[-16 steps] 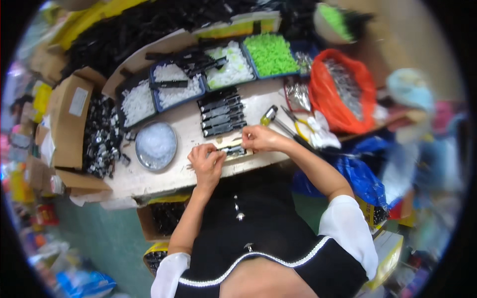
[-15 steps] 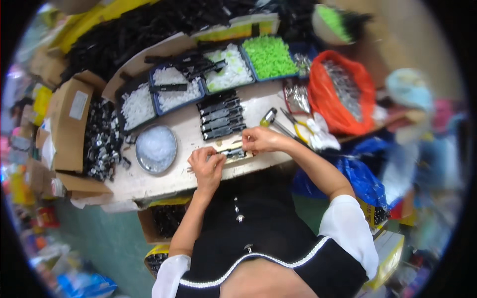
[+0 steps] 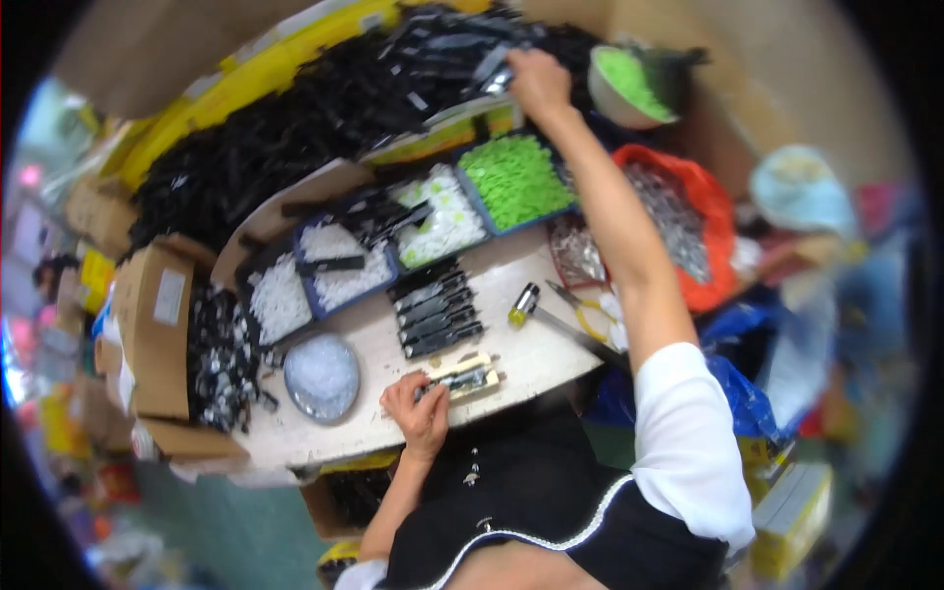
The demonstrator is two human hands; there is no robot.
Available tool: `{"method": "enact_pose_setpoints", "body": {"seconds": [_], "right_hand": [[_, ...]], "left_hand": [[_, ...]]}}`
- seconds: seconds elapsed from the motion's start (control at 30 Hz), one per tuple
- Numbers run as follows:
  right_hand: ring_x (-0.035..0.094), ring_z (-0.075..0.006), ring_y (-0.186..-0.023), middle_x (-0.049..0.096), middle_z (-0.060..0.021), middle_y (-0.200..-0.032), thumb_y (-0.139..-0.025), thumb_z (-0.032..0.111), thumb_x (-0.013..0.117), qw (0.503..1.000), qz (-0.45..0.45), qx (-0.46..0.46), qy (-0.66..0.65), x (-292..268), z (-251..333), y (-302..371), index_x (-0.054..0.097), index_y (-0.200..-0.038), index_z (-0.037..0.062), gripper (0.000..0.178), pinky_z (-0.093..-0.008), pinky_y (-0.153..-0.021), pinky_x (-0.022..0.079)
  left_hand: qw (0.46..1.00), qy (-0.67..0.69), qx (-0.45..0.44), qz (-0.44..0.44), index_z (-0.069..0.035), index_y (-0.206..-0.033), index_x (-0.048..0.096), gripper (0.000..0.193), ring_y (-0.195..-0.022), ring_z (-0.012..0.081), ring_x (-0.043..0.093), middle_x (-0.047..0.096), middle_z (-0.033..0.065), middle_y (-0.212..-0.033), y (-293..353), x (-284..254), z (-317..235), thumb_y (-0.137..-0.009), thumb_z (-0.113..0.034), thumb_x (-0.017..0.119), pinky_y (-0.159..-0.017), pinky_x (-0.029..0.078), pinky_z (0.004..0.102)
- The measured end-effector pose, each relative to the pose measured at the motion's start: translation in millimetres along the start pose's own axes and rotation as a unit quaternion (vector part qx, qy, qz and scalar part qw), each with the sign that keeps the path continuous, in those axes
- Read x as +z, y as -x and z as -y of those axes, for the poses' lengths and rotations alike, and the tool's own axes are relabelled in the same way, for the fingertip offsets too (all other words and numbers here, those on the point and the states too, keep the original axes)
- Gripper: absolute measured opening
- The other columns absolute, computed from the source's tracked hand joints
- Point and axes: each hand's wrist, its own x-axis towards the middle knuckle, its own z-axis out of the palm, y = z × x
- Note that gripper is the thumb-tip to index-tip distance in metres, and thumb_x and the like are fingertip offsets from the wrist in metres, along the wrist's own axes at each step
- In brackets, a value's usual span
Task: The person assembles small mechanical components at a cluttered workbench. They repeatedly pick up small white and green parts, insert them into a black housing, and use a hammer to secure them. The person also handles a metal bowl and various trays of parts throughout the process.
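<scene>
Near the table's front edge, a dark, shiny strip-shaped part (image 3: 470, 380) lies in a cream-coloured block fixture (image 3: 482, 391). My left hand (image 3: 421, 413) has its fingers closed at the left end of that strip; what lies under the fingertips is partly hidden. Stretched far across the table, my right hand (image 3: 539, 84) is at the heap of long black parts (image 3: 393, 88), its fingers bent down against some shiny pieces. Blur hides whether it grips one. Behind the fixture, several black strip assemblies (image 3: 433, 315) lie in a stacked row.
Trays hold white pieces (image 3: 280, 300) and green pieces (image 3: 516, 182). To the left are a round dish (image 3: 322, 379) and a cardboard box (image 3: 162, 334) beside small metallic parts. On the right lie a yellow-ended hammer (image 3: 526, 305), yellow-handled pliers (image 3: 590, 317) and a red bag (image 3: 723, 256) of metal pieces.
My right hand has left the fixture and reached forward to the black heap. My left hand stays at the strip's left end. The whole view has shifted, showing more of the heap.
</scene>
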Motion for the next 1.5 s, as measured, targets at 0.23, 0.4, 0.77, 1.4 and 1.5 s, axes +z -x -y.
{"method": "enact_pose_setpoints", "body": {"seconds": [0.23,0.4,0.77,1.4,1.5], "right_hand": [[0.053,-0.0269,-0.093,0.057,-0.0053,-0.088,-0.074,0.021,0.056,0.987,-0.001,-0.141,0.071,9,34,-13,0.067,-0.074,0.0221,0.011,-0.0517,-0.075,0.038],[0.041,-0.0312,-0.110,0.053,-0.0102,-0.105,-0.069,0.016,0.060,0.989,-0.052,-0.093,-0.101,-38,50,6,0.063,-0.097,0.0149,0.028,-0.0542,-0.091,0.031],[0.057,-0.0382,-0.086,0.059,-0.0198,-0.092,-0.083,0.025,0.057,0.847,0.288,-0.067,-0.442,-76,89,237,0.054,-0.106,0.0027,0.032,-0.0433,-0.073,0.046],[0.044,-0.0250,-0.095,0.048,-0.0083,-0.093,-0.071,0.026,0.067,0.909,0.258,-0.206,-0.255,-107,142,310,0.058,-0.092,0.0101,0.027,-0.0415,-0.075,0.034],[0.046,-0.0251,-0.092,0.050,-0.0070,-0.090,-0.069,0.026,0.067,0.910,0.249,-0.227,-0.244,-101,150,316,0.058,-0.091,0.0114,0.028,-0.0423,-0.072,0.036]], "left_hand": [[0.999,0.025,-0.012,-0.019,-0.008,-0.078,0.064,0.012,-0.087,0.0266,0.051,0.056,0.0096,-0.092,17,6,9,-0.069,-0.001,0.068,-0.082,0.033,0.0376],[1.000,-0.003,0.026,-0.009,-0.004,-0.081,0.064,0.009,-0.089,0.0254,0.050,0.055,0.0098,-0.095,13,10,6,-0.074,0.000,0.067,-0.076,0.038,0.0352],[1.000,-0.012,0.021,-0.011,-0.005,-0.083,0.065,0.011,-0.090,0.0262,0.050,0.057,0.0094,-0.095,18,9,13,-0.073,-0.004,0.069,-0.079,0.035,0.0387],[0.993,0.017,-0.102,-0.058,0.000,-0.103,0.058,0.027,-0.099,0.0304,0.045,0.050,0.0159,-0.108,45,-19,19,-0.077,-0.003,0.064,-0.064,0.045,0.0301],[0.995,-0.015,-0.072,-0.070,-0.001,-0.104,0.059,0.029,-0.101,0.0302,0.045,0.047,0.0172,-0.111,51,-20,32,-0.076,-0.002,0.064,-0.062,0.048,0.0290]]}}
